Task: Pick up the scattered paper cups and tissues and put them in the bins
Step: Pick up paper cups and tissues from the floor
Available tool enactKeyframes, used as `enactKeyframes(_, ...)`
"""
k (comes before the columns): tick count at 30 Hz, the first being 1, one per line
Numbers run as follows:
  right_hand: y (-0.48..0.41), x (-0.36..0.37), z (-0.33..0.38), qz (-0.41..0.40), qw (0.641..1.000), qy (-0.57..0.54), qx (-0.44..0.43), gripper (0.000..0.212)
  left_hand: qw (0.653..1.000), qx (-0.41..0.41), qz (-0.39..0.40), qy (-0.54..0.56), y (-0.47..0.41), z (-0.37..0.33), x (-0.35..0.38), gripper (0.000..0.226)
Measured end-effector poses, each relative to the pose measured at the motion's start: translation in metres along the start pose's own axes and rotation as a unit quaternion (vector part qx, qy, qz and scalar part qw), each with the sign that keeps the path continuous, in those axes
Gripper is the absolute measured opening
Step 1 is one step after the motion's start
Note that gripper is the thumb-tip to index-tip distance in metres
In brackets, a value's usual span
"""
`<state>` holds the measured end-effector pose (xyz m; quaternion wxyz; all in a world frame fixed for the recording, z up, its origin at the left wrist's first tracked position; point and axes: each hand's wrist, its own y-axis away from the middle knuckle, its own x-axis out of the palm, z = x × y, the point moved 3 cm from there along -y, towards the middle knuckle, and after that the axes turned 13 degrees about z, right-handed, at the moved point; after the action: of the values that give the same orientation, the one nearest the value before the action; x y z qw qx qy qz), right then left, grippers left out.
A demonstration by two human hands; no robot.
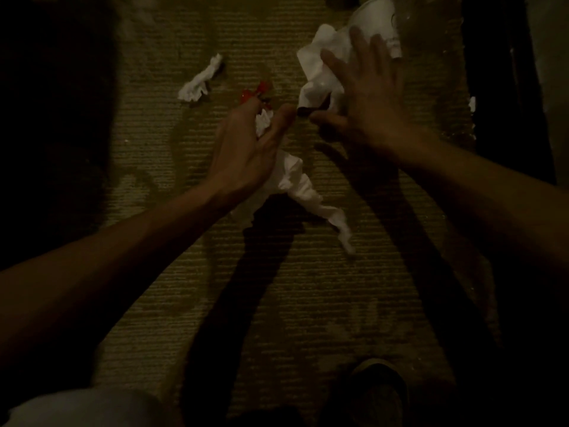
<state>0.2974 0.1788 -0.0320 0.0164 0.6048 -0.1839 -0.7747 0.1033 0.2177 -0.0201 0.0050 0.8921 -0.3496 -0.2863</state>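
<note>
Crumpled white tissue gripped in left hand; right hand splayed over another wad on ribbed carpet

Crumpled matt white tissue, ribbed rough carpet, smooth white paper cup, glossy red wrapper

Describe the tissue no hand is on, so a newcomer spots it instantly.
On the ribbed carpet, look beyond the left hand, towards the far left. The small twisted tissue lies alone there; the other tissues sit under or against a hand.
</note>
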Motion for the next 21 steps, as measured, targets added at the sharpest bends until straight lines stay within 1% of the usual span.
enactKeyframes(1, -0.009, 0.005, -0.001, 0.03, 0.999, 0.024, -0.007, 0.085, 1.0, -0.001, 0.003, 0.0, -0.002, 0.001, 0.0, 0.036)
enactKeyframes(3, -0.023, 0.014, -0.001, 0.074, 0.997, 0.031, -0.023, 0.087, 1.0, 0.003, 0.009, 0.002, -0.004, 0.003, -0.001, 0.039)
enactKeyframes(5, -0.033, 0.019, 0.002, 0.095, 0.994, 0.033, -0.036, 0.084, 1.0, 0.006, 0.013, 0.007, -0.004, 0.006, -0.002, 0.035)
enactKeyframes(7, -0.039, 0.02, 0.003, 0.082, 0.995, 0.039, -0.045, 0.076, 1.0, -0.002, 0.01, 0.026, -0.005, 0.009, -0.002, 0.027)
enactKeyframes(9, -0.04, 0.02, 0.004, 0.049, 0.997, 0.032, -0.053, 0.065, 0.999, -0.009, 0.007, 0.05, -0.005, 0.012, -0.002, 0.02)
enactKeyframes(12, -0.039, 0.021, 0.006, 0.018, 0.998, 0.011, -0.053, 0.051, 0.997, -0.016, 0.005, 0.072, -0.004, 0.014, -0.003, 0.02)
enactKeyframes(14, -0.041, 0.021, 0.006, 0.008, 0.998, -0.041, -0.042, 0.046, 0.996, -0.025, 0.005, 0.08, -0.004, 0.016, -0.002, 0.02)
enactKeyframes(16, -0.04, 0.02, 0.006, 0.0, 0.993, -0.12, -0.017, 0.042, 0.995, -0.035, 0.012, 0.095, -0.004, 0.02, -0.001, 0.019)
enactKeyframes(18, -0.033, 0.021, 0.007, -0.021, 0.978, -0.209, 0.012, 0.031, 0.994, -0.035, 0.009, 0.106, -0.004, 0.022, -0.003, 0.019)
enactKeyframes(19, -0.026, 0.021, 0.009, -0.032, 0.965, -0.261, 0.024, 0.029, 0.994, -0.032, 0.004, 0.108, -0.004, 0.021, -0.005, 0.019)
enactKeyframes(20, -0.017, 0.022, 0.011, -0.039, 0.95, -0.309, 0.032, 0.032, 0.994, -0.029, -0.002, 0.109, -0.004, 0.021, -0.006, 0.019)
enactKeyframes(21, -0.007, 0.023, 0.015, -0.039, 0.935, -0.35, 0.038, 0.041, 0.994, -0.024, -0.007, 0.11, -0.003, 0.02, -0.007, 0.02)
